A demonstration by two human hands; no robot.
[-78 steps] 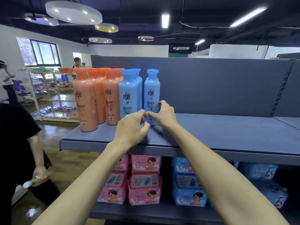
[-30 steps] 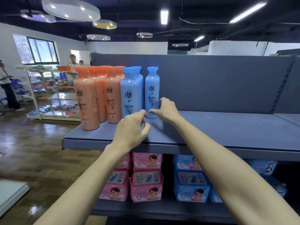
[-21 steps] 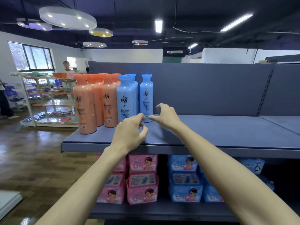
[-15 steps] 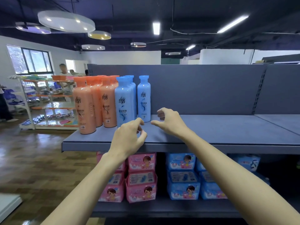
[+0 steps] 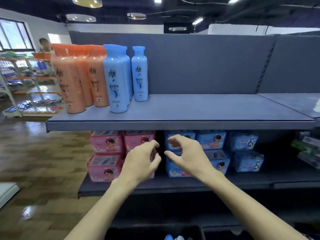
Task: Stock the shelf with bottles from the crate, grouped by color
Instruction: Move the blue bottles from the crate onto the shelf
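Observation:
Several orange bottles (image 5: 72,84) stand at the left end of the grey upper shelf (image 5: 190,122). To their right stand blue bottles: a front one (image 5: 116,80) with more behind it, and a single blue bottle (image 5: 140,73) further back right. My left hand (image 5: 141,163) and my right hand (image 5: 188,155) hang below the shelf edge, side by side, fingers loosely curled, holding nothing. At the bottom edge a dark crate (image 5: 154,231) shows blue bottle caps (image 5: 174,237).
Pink packs (image 5: 105,153) and blue packs (image 5: 216,149) fill the lower shelf. A person (image 5: 44,46) stands far left near a display rack (image 5: 26,84). Wooden floor lies to the left. A second shelf section (image 5: 297,101) adjoins on the right.
Both hands came away from the single blue bottle on the shelf and dropped below the shelf edge. The view tilted down; the crate now shows.

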